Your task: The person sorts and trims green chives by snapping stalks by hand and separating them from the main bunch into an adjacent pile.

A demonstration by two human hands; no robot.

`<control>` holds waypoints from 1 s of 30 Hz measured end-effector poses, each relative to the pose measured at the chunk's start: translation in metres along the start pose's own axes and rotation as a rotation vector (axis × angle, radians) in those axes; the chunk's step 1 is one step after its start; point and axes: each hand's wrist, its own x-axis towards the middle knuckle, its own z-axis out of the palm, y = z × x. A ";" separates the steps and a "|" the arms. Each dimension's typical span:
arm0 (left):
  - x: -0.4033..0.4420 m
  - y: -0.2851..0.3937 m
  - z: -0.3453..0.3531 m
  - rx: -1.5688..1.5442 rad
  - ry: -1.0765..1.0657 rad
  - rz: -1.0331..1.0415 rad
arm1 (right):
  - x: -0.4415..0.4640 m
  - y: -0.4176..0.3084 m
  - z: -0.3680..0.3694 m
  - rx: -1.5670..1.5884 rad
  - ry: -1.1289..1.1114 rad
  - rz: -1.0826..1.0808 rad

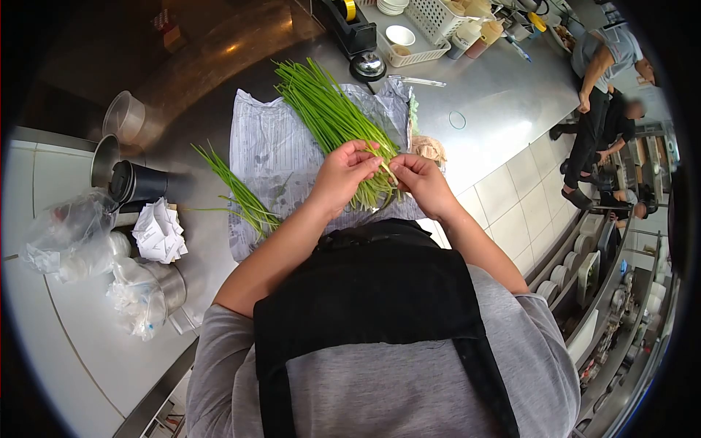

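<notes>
A large bunch of long green chives (314, 95) lies across a sheet of newspaper (255, 139) on the steel counter. My left hand (343, 175) is closed in a pinch on a few stalks near the pale root ends. Close beside it, my right hand (423, 186) pinches the pale end of the same stalks between thumb and fingers. A smaller group of chives (237, 191) is set apart at the paper's left edge. Just beyond my right hand is a crumpled light-brown item (429, 148), whose kind I cannot make out.
A tape dispenser (350, 33), a call bell (367, 67) and a pen (418, 80) are at the back. White baskets (416, 55) and sauce bottles (482, 40) stand back right. Black cups (135, 181), crumpled paper (159, 231) and plastic bags (73, 233) sit left. Several people (602, 80) are at right.
</notes>
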 end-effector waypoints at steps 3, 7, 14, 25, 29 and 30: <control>-0.001 -0.002 -0.002 -0.006 -0.037 0.015 | -0.001 -0.002 0.003 0.059 0.036 0.040; -0.004 0.002 0.000 -0.059 -0.028 -0.006 | 0.000 0.003 0.003 -0.064 0.052 -0.035; -0.004 0.003 -0.001 -0.041 0.052 0.004 | -0.005 0.006 0.005 -0.356 0.109 -0.200; -0.007 0.018 -0.014 -0.037 0.096 0.134 | 0.000 0.016 -0.016 -0.414 0.143 -0.205; -0.007 0.016 -0.010 0.018 0.064 0.128 | -0.001 -0.004 -0.008 -0.076 0.065 -0.135; -0.008 0.014 -0.009 0.019 0.061 0.127 | -0.002 -0.011 -0.001 -0.017 0.047 -0.116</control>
